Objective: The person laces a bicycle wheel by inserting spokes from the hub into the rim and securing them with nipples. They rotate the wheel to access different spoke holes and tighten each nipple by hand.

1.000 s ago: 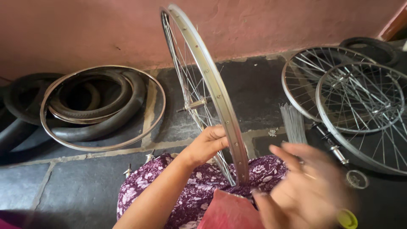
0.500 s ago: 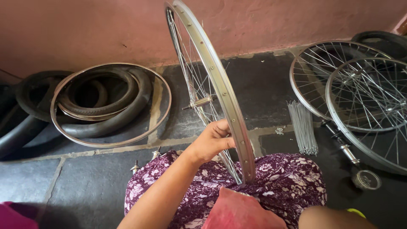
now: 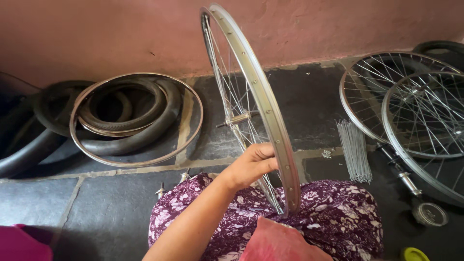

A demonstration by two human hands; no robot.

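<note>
Steel wheel rim (image 3: 261, 101) in left hand (image 3: 251, 164)

Upright on the lap (image 3: 338, 217) at centre: a spoked wheel (image 3: 251, 96), hub (image 3: 238, 118) facing left, left hand (image 3: 251, 164) clasped on its near rim. Far left on the floor (image 3: 96, 208), against the wall (image 3: 121, 34): a bare rim (image 3: 195, 104) lying over coiled tyres (image 3: 140, 137). Right of the upright wheel, a bundle of loose spokes (image 3: 355, 150). Further right, two spoked wheels (image 3: 411, 106) flat and overlapping, an axle (image 3: 401, 174) just near of them. Near right corner: a small round lid (image 3: 414, 254).
</note>
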